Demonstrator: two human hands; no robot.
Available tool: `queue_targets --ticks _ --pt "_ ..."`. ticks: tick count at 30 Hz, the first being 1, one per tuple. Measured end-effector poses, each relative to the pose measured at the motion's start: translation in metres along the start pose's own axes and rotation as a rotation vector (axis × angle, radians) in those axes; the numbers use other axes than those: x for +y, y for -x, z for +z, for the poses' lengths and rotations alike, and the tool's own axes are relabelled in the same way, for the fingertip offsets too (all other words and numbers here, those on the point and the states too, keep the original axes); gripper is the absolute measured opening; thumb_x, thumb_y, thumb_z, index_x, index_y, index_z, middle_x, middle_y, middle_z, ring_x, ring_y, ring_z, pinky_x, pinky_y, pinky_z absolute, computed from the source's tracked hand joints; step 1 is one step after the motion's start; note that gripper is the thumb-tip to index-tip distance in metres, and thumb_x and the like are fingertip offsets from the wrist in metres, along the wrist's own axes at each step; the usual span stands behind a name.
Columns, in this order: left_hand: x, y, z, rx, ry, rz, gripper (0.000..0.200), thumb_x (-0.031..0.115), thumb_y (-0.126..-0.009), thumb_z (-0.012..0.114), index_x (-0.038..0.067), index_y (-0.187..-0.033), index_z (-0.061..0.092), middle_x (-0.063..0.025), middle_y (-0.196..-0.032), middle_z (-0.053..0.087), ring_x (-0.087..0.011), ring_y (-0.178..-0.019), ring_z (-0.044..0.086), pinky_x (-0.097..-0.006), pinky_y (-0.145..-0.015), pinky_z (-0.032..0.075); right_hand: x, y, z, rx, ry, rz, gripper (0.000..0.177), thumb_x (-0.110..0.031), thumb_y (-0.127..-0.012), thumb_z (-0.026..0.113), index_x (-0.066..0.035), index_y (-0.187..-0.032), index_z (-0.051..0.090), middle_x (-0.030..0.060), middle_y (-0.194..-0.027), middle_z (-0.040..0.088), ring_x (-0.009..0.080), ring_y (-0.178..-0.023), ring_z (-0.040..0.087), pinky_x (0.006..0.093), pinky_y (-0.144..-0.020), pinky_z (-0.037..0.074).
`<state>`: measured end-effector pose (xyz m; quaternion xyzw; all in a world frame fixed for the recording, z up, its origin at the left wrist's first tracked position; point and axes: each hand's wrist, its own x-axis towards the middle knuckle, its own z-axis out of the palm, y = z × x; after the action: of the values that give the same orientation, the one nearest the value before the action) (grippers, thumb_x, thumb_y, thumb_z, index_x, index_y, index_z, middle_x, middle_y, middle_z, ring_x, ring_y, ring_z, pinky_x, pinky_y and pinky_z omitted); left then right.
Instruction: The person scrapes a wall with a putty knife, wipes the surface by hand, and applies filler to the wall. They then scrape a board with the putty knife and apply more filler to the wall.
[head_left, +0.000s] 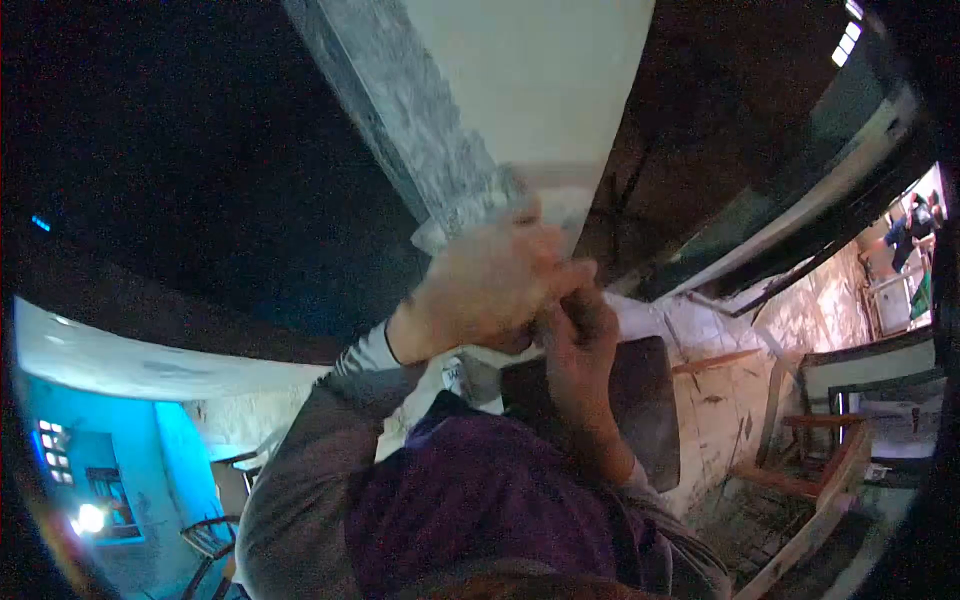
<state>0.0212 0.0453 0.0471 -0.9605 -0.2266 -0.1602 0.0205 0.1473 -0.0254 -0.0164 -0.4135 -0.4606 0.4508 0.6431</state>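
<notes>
Both my hands are together near the middle of the view, in front of the lower end of a long pale panel (530, 80) with a grey, rough-looking strip (425, 120) along its left side. My left hand (480, 285) is blurred, with its fingers curled by the grey strip's end. Just right of it, my right hand (580, 350) has its fingers bent up against the left one. Anything between the fingers is too blurred and hidden to make out.
Below the hands lies a dark flat rectangular piece (640, 400). Wooden frames (820, 470) stand at the lower right. A chair (210, 540) is at the lower left, by a blue wall (100, 410). Another person (905, 235) appears at the far right.
</notes>
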Motion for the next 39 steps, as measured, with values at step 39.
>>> queue_targets --ticks 39 --pt "-0.001 -0.006 -0.008 -0.131 0.034 -0.018 0.044 0.020 -0.060 0.072 0.006 -0.101 0.064 -0.0083 -0.084 0.057 -0.0262 -0.090 0.058 -0.0392 -0.089 0.044 0.013 0.001 -0.004 -0.077 -0.001 0.024 0.016 -0.010 -0.092 0.057 -0.001 -0.105 0.056 0.0020 -0.089 0.060 0.0077 -0.077 0.052 0.0243 -0.065 0.043"
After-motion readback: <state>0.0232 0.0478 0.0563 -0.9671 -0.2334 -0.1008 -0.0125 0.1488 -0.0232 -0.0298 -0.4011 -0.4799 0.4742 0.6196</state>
